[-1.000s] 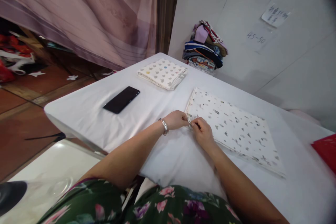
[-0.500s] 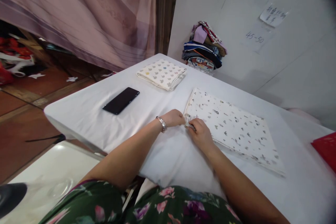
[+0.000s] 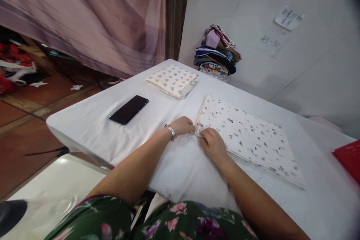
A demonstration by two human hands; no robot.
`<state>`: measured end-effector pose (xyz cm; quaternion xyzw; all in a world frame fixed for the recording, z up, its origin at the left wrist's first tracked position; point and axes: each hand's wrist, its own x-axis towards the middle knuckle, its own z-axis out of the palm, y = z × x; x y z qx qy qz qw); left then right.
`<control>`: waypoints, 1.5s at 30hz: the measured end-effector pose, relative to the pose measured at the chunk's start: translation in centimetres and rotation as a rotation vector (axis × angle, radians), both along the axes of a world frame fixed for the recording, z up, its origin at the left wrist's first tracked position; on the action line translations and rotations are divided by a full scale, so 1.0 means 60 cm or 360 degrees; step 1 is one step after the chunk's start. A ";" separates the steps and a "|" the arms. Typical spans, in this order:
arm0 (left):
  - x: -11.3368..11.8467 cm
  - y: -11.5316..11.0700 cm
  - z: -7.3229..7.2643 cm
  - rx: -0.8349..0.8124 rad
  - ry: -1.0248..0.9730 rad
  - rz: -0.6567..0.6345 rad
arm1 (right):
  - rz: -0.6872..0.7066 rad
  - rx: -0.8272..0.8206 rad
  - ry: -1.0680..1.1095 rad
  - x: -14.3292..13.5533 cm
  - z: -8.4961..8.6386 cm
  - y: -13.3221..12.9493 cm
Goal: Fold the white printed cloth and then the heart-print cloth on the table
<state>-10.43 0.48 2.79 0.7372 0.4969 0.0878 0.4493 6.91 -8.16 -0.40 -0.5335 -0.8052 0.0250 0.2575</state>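
A white cloth with a small grey and brown print lies folded into a long flat rectangle on the table. At its near left corner, my left hand, a bracelet on its wrist, is closed with the fingertips at the cloth's edge. Right beside it, my right hand pinches the same corner, its fingers bent over the layers. The fingertips partly hide that corner. Farther back sits a smaller folded cloth with grey motifs, and a black phone lies to its left.
The table has a white cover. Behind it, a pile of folded clothes stands against the wall. Something red lies at the right edge. A pale stool or chair seat is at lower left, and a pink curtain hangs behind.
Both hands have stayed at the cloth's corner. The right fingers have shifted slightly, and the corner that was lifted and bunched now looks flatter. The view has moved a little.
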 end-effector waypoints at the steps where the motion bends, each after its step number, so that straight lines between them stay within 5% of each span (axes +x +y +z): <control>1: 0.001 -0.002 0.003 0.0021 0.0015 -0.0006 | 0.0002 0.0004 0.0004 0.001 -0.001 0.001; 7: 0.015 -0.022 0.009 0.0230 0.0156 0.0045 | -0.0019 0.0037 -0.0009 -0.004 -0.006 0.001; 12: 0.027 -0.032 -0.001 0.0394 0.0324 0.0126 | 0.0016 -0.0148 0.0047 -0.001 0.017 -0.013; 17: 0.025 -0.030 -0.001 0.0383 0.0303 0.0087 | -0.0132 -0.0199 0.0009 0.052 0.037 -0.034; 21: 0.026 -0.028 0.003 0.0384 0.0342 0.0075 | -0.0218 -0.0513 -0.0289 0.085 0.030 -0.050; 25: 0.028 -0.027 0.007 0.0395 0.0369 0.0077 | -0.0200 -0.0640 -0.0238 0.108 0.046 -0.063; 32: 0.030 -0.020 0.006 0.0390 0.0448 0.0027 | -0.0837 -0.0768 -0.0269 0.227 0.041 -0.115; 38: 0.029 -0.015 0.002 0.0357 0.0491 0.0004 | -0.0893 -0.0787 -0.0120 0.285 0.038 -0.139; 45: 0.032 -0.017 0.004 0.0349 0.0477 0.0077 | -0.1611 -0.0842 -0.0282 0.405 0.002 -0.170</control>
